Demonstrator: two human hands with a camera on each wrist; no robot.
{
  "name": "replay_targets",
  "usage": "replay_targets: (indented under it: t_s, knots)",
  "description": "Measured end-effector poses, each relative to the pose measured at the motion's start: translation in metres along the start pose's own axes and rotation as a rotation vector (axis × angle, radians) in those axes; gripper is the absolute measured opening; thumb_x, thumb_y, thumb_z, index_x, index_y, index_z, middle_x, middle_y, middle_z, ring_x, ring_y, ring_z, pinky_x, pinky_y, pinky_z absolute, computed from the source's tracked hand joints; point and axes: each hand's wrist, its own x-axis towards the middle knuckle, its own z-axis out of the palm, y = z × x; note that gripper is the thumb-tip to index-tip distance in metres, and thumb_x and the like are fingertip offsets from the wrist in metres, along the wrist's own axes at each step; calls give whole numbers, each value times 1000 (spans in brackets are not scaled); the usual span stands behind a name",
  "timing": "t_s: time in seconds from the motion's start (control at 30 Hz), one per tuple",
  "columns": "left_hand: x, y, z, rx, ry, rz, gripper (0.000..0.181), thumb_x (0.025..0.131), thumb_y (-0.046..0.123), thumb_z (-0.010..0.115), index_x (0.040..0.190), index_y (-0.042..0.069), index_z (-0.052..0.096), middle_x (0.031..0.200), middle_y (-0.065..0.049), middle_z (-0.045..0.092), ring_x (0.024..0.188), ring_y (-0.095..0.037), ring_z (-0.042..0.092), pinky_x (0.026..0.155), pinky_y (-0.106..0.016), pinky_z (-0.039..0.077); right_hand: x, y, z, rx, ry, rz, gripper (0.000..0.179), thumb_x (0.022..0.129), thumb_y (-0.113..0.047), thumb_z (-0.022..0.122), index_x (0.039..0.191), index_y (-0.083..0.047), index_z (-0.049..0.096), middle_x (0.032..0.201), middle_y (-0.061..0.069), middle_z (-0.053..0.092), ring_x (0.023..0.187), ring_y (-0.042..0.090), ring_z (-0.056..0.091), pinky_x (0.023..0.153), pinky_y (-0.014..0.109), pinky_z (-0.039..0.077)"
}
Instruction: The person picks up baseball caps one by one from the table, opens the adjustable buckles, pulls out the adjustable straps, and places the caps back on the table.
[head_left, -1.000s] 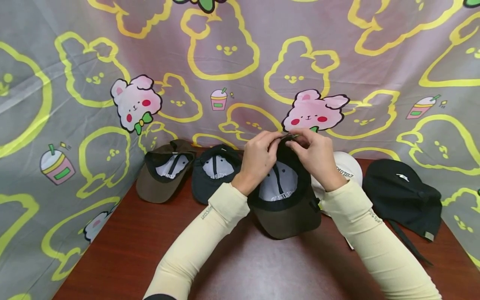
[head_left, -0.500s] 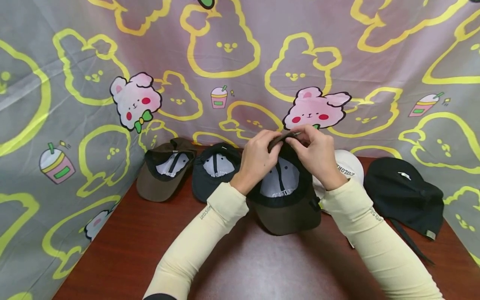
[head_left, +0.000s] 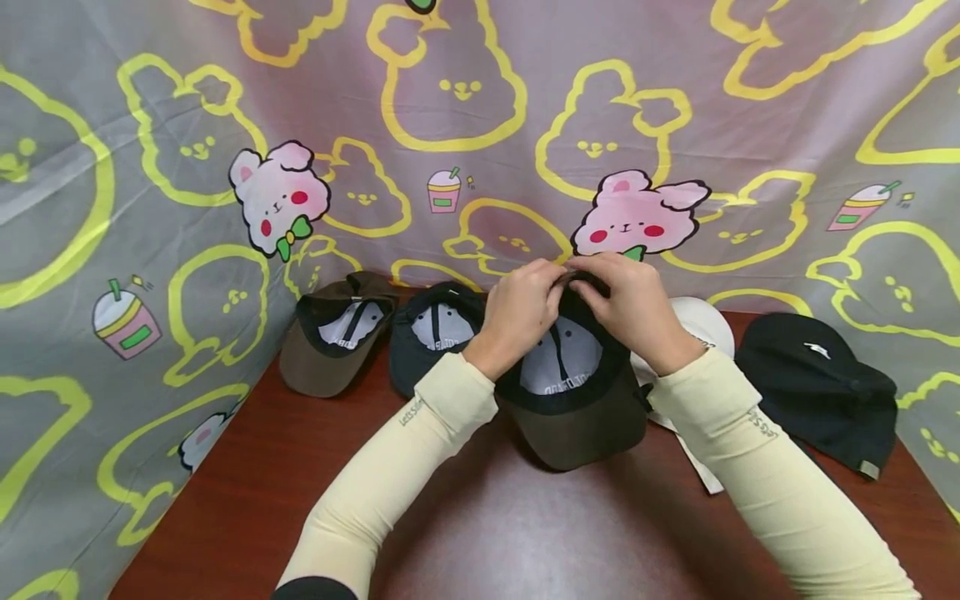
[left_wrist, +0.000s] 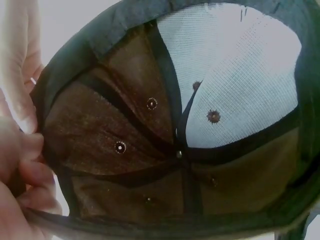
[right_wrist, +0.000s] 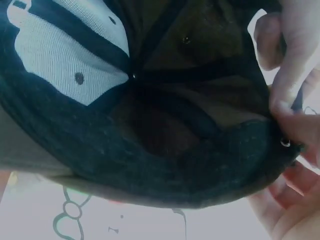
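A dark brown baseball cap (head_left: 581, 435) is held up with its inside facing me and its brim pointing down. My left hand (head_left: 521, 315) pinches the back edge of the cap, by the adjustment strap, between thumb and fingers. Close beside it, my right hand (head_left: 633, 307) pinches the same strap area from the other side. In the left wrist view the cap's brown lining (left_wrist: 85, 120) and white mesh front panels show, with fingers at the left rim. The right wrist view shows the dark sweatband (right_wrist: 150, 155) and a small metal ring near the right fingertips. The fingers hide most of the strap.
On the reddish table (head_left: 247, 492), a brown cap (head_left: 318, 354) and a dark navy cap (head_left: 405, 354) lie to the left. A white cap (head_left: 701, 321) with a strap and a black hat (head_left: 817, 392) lie to the right. A patterned cloth (head_left: 480, 100) hangs behind.
Both hands keep hold of the cap's back strap. The right fingers have shifted further over it, and the strap piece between the hands shows less than half a second ago.
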Motion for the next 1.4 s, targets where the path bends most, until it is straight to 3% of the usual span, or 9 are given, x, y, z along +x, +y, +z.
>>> replay_targets:
  t_s: [0.17, 0.37, 0.57, 0.87, 1.0, 1.1, 1.23, 1.3, 1.4]
  knots:
    - [-5, -4, -12, -48, -54, -39, 22, 98, 23, 60, 114, 13, 72, 109, -1, 72, 91, -16, 69, 80, -31, 57, 3, -4, -4, -50, 51, -49, 14, 85, -8, 76, 98, -4, 78, 92, 15, 77, 82, 33, 69, 76, 46, 55]
    - [-18, -19, -43, -81, -150, -31, 39, 94, 32, 66, 127, 11, 63, 128, -5, 63, 117, -22, 58, 102, -37, 47, 13, -12, -23, -110, 107, -35, 12, 83, -12, 78, 94, -8, 80, 86, 13, 77, 70, 29, 68, 63, 45, 52]
    - [-36, -37, -66, -143, -129, -45, 39, 97, 32, 61, 130, 11, 62, 134, -4, 61, 123, -23, 55, 105, -41, 46, 21, -28, -44, -77, 39, 53, 10, 83, -10, 78, 92, -7, 81, 85, 14, 78, 70, 29, 70, 66, 44, 52]
    - [-53, -67, -67, -85, -159, -151, 36, 100, 29, 54, 130, 9, 61, 134, -9, 60, 122, -29, 54, 103, -45, 46, 37, -25, -59, -152, -83, 279, 17, 91, -17, 66, 97, -14, 81, 59, 12, 70, 43, 21, 64, 70, 50, 46]
    - [-57, -78, -60, -61, -171, -191, 35, 100, 27, 54, 127, 7, 62, 132, -10, 60, 121, -31, 53, 103, -45, 44, 49, -1, -44, -153, -31, 332, 19, 91, -17, 64, 98, -13, 81, 61, 15, 70, 57, 30, 69, 70, 51, 45]
    - [-60, -84, -55, -44, -186, -218, 34, 101, 26, 53, 126, 6, 63, 133, -11, 59, 121, -32, 52, 103, -45, 44, 51, 12, -30, -122, 176, 272, 18, 92, -16, 65, 99, -11, 80, 70, 20, 71, 67, 39, 65, 69, 50, 43]
    - [-66, -91, -51, -22, -204, -247, 34, 101, 25, 53, 127, 6, 63, 134, -11, 58, 123, -33, 51, 103, -45, 44, 32, 16, -13, -65, 420, 62, 15, 91, -9, 67, 97, -8, 80, 80, 18, 72, 70, 36, 63, 67, 45, 45]
    - [-69, -96, -51, -16, -201, -262, 34, 100, 24, 53, 127, 6, 63, 133, -12, 58, 122, -34, 50, 103, -46, 43, 14, 18, -2, -66, 389, -54, 12, 88, -5, 69, 96, -6, 79, 81, 15, 72, 70, 32, 65, 64, 43, 48]
    - [-73, -103, -50, -10, -212, -289, 33, 100, 23, 54, 127, 6, 62, 134, -12, 57, 123, -34, 49, 103, -46, 43, -18, 22, 19, -98, 196, -187, 12, 83, -5, 74, 94, -7, 77, 80, 9, 70, 65, 24, 65, 57, 40, 51]
